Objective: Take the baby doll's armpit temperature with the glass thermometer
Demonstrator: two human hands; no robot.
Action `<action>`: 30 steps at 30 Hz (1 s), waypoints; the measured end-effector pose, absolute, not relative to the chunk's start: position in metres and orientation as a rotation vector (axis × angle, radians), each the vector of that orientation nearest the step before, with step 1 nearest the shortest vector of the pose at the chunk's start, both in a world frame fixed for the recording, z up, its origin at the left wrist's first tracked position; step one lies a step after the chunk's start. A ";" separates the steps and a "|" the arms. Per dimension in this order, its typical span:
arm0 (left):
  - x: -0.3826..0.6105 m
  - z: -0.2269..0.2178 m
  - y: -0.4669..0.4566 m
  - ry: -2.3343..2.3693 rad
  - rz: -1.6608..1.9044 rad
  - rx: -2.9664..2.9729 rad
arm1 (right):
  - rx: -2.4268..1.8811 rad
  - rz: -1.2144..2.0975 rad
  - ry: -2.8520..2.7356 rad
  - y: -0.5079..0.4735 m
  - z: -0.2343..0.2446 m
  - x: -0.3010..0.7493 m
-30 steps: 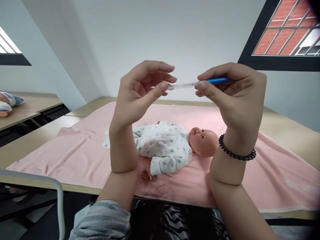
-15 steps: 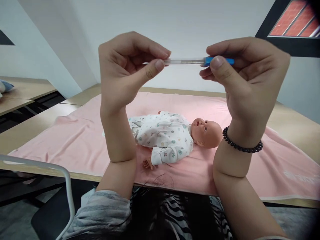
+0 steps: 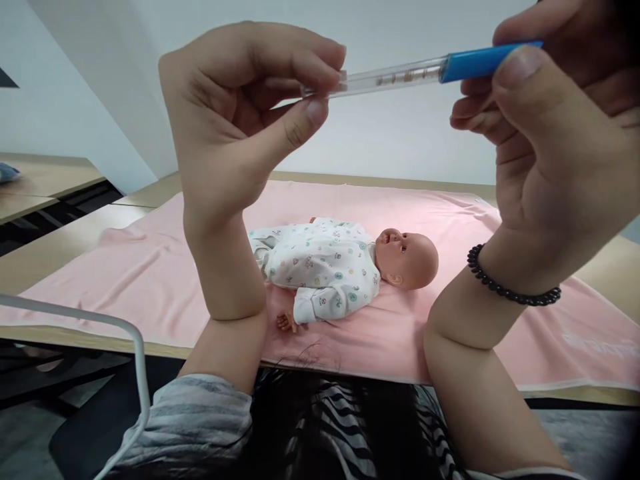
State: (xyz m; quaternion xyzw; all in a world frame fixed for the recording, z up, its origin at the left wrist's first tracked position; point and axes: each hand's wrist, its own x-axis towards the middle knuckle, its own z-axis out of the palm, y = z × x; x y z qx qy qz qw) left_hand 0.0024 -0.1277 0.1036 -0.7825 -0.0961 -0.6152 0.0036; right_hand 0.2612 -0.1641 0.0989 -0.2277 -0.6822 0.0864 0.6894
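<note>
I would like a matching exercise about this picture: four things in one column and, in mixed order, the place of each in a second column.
Things:
1. thermometer
2. doll
3. bracelet
4. blanket

Places:
a. around the wrist of the right hand
b. spread over the table
c. held in the air, clear tip in the left hand, blue end in the right hand
d. lying face up on pink cloth

Pairs: 1-c, 2-d, 3-a, 4-b
</note>
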 end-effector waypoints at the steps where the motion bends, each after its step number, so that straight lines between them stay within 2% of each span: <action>1: 0.003 0.103 -0.130 -0.309 -1.935 -2.433 | -0.537 0.214 -1.520 -0.169 0.099 0.262; 6: 0.006 0.101 -0.134 -0.323 -2.083 -2.342 | -0.612 0.185 -1.479 -0.175 0.099 0.265; 11: 0.001 0.103 -0.116 -0.190 -2.040 -2.332 | -0.448 0.129 -1.503 -0.148 0.100 0.271; 16: -0.005 0.105 -0.105 -0.241 -2.173 -2.292 | -0.404 0.137 -1.485 -0.138 0.101 0.271; 22: -0.010 0.107 -0.098 -0.063 -1.977 -2.300 | -0.411 0.063 -1.478 -0.143 0.100 0.263; 30: -0.010 0.107 -0.090 0.062 -1.947 -2.307 | -0.393 0.102 -1.510 -0.137 0.102 0.271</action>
